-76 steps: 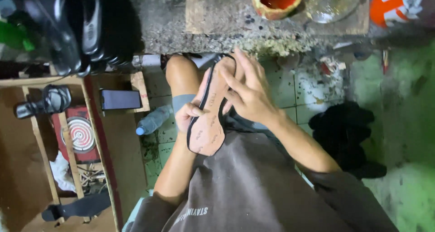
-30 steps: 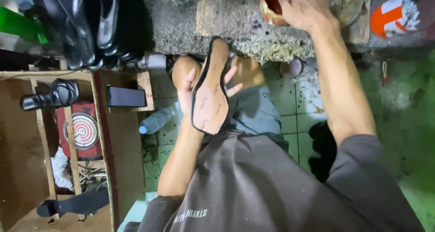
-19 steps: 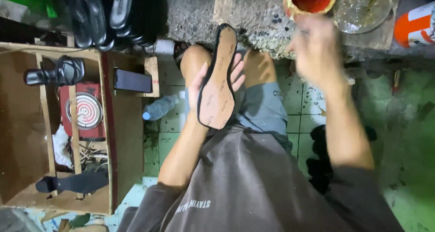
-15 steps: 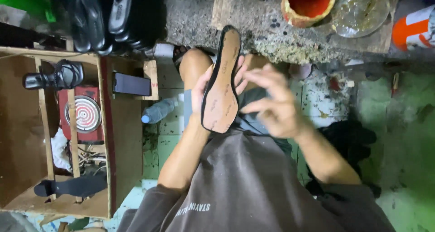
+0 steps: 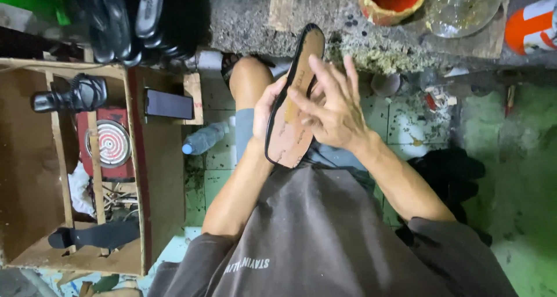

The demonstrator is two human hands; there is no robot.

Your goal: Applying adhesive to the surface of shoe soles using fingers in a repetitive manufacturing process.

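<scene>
Your left hand grips the tan, black-edged shoe sole from behind, propping it over your knee, so your right hand, fingers spread, can press flat on its face.

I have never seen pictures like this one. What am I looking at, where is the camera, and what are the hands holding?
The camera sits on a person's head and looks down at their lap, so you see their own arms. The left hand holds a shoe sole, tan with a black edge, upright over the knees. The right hand rests its fingers on the sole's face. Ahead is a rough bench with a red-filled pot and a glass dish. To the left stands a wooden box and black shoes; a plastic bottle lies on the tiled floor.
</scene>
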